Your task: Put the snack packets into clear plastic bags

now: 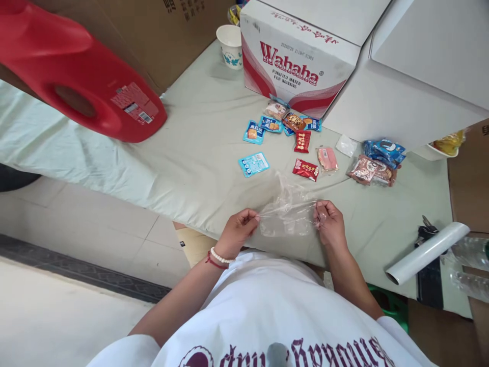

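A clear plastic bag (287,216) is stretched between my two hands just above the front edge of the cloth-covered table (191,168). My left hand (241,228) pinches its left side between thumb and fingers. On the other side, my right hand (329,220) grips the bag's right edge with curled fingers. Beyond the bag lie small packaged snacks: a light blue packet (254,164), a red wrapped snack (306,169), a pink packet (327,158) and another red packet (302,141). Several blue packets (253,132) are grouped farther back.
A white-and-red Wahaha box (294,66) stands at the back, with a paper cup (231,47) beside it. The large red jug (95,86) is at left. Brown packets (372,171) and a white roll (428,253) lie on the right.
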`<action>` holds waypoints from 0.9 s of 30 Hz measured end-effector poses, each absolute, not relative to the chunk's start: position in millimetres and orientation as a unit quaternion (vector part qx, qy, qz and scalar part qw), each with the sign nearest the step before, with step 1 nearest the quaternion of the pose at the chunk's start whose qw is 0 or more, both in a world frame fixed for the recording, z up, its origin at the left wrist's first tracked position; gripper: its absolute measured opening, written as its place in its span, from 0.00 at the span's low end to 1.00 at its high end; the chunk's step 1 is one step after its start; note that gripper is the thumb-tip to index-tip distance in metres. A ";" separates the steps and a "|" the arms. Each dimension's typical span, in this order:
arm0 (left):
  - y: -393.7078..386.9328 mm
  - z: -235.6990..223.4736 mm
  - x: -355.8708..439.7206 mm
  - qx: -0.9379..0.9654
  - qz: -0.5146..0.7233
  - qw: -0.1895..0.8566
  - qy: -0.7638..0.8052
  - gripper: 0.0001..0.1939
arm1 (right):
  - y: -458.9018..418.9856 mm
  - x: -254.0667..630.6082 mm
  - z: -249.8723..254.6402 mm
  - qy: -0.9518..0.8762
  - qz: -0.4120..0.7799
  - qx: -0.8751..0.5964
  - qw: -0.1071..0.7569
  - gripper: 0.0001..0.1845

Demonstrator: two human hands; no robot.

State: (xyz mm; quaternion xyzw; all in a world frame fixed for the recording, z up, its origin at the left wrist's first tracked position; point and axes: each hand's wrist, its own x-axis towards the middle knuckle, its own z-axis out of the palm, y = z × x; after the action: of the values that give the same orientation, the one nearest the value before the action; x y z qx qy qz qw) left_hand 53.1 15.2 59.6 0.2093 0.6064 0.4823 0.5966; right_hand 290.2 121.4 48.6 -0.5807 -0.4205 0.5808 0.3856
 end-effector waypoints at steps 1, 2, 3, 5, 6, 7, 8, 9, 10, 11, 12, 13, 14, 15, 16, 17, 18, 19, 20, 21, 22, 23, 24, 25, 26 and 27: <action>13.5 62.7 50.0 0.186 0.510 0.598 0.590 0.11 | 120.8 291.6 48.7 -0.421 0.580 -0.582 0.384 0.17; 11.3 65.8 46.6 0.158 0.539 0.601 0.568 0.10 | 120.1 293.8 48.7 -0.425 0.579 -0.583 0.379 0.17; 8.6 68.7 42.8 0.129 0.566 0.605 0.544 0.10 | 119.4 297.2 48.6 -0.432 0.579 -0.583 0.371 0.17; 2.1 72.7 35.0 0.076 0.600 0.612 0.510 0.10 | 118.3 308.1 49.1 -0.464 0.579 -0.581 0.335 0.18; -1.2 73.5 31.6 0.057 0.604 0.613 0.506 0.10 | 118.3 315.3 50.2 -0.490 0.580 -0.577 0.301 0.18; -4.3 73.4 28.8 0.043 0.605 0.610 0.510 0.11 | 118.9 323.1 52.4 -0.523 0.582 -0.569 0.254 0.18; -6.9 72.7 27.0 0.033 0.604 0.606 0.517 0.11 | 120.4 330.7 55.9 -0.561 0.580 -0.554 0.202 0.18; -8.6 71.5 26.2 0.026 0.602 0.600 0.526 0.12 | 122.8 337.1 60.5 -0.601 0.571 -0.536 0.156 0.18; -9.2 70.2 26.7 0.024 0.599 0.596 0.534 0.13 | 126.3 341.3 66.2 -0.642 0.552 -0.518 0.125 0.19; -8.8 69.2 28.3 0.028 0.594 0.595 0.540 0.14 | 130.4 342.5 72.2 -0.681 0.522 -0.500 0.114 0.20; -7.3 68.5 30.9 0.035 0.589 0.597 0.544 0.15 | 135.0 340.0 77.9 -0.718 0.486 -0.483 0.120 0.23; -4.8 68.3 34.4 0.045 0.584 0.600 0.544 0.15 | 139.4 333.8 82.3 -0.750 0.450 -0.466 0.134 0.25; -1.5 68.6 38.4 0.057 0.580 0.604 0.543 0.13 | 143.5 324.1 85.0 -0.774 0.422 -0.449 0.146 0.28; 2.1 69.5 42.8 0.070 0.576 0.610 0.540 0.11 | 146.9 311.8 85.4 -0.791 0.408 -0.429 0.152 0.30; 6.0 70.6 47.2 0.082 0.570 0.617 0.537 0.09 | 149.5 297.8 83.6 -0.801 0.408 -0.412 0.151 0.30; 9.8 71.9 51.4 0.095 0.562 0.621 0.538 0.10 | 151.5 283.4 79.8 -0.802 0.416 -0.403 0.146 0.28; 13.2 73.1 55.0 0.116 0.549 0.621 0.547 0.15 | 153.1 269.9 74.7 -0.796 0.430 -0.402 0.143 0.25; 16.2 74.1 57.8 0.153 0.527 0.617 0.563 0.20 | 154.3 258.4 69.1 -0.783 0.448 -0.407 0.144 0.20; 18.7 74.9 59.6 0.206 0.497 0.606 0.586 0.23 | 155.3 249.6 63.8 -0.764 0.468 -0.417 0.151 0.17; 20.8 75.2 60.1 0.269 0.461 0.584 0.611 0.24 | 156.3 243.8 59.5 -0.741 0.490 -0.429 0.162 0.15; 22.5 75.2 59.4 0.329 0.427 0.554 0.634 0.24 | 157.3 241.1 56.5 -0.713 0.514 -0.442 0.181 0.15; 24.0 74.8 57.5 0.374 0.402 0.524 0.651 0.23 | 158.3 241.2 54.9 -0.681 0.536 -0.455 0.203 0.15; 25.5 74.0 54.4 0.396 0.395 0.500 0.661 0.22 | 159.4 243.5 54.6 -0.648 0.554 -0.471 0.227 0.15; 27.0 72.8 50.5 0.391 0.408 0.487 0.666 0.22 | 160.4 247.5 55.1 -0.616 0.566 -0.487 0.250 0.15; 28.7 71.3 45.9 0.365 0.436 0.484 0.665 0.22 | 161.1 252.5 56.0 -0.586 0.574 -0.503 0.272 0.15; 30.5 69.5 41.0 0.327 0.468 0.492 0.657 0.23 | 161.6 257.9 56.8 -0.561 0.577 -0.518 0.291 0.16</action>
State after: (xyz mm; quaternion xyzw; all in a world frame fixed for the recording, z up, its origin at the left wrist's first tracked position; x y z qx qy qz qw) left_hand 41.0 30.5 69.5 0.3273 0.6570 0.4684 0.4918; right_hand 257.9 161.6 56.8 -0.5176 -0.5606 0.5773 0.2907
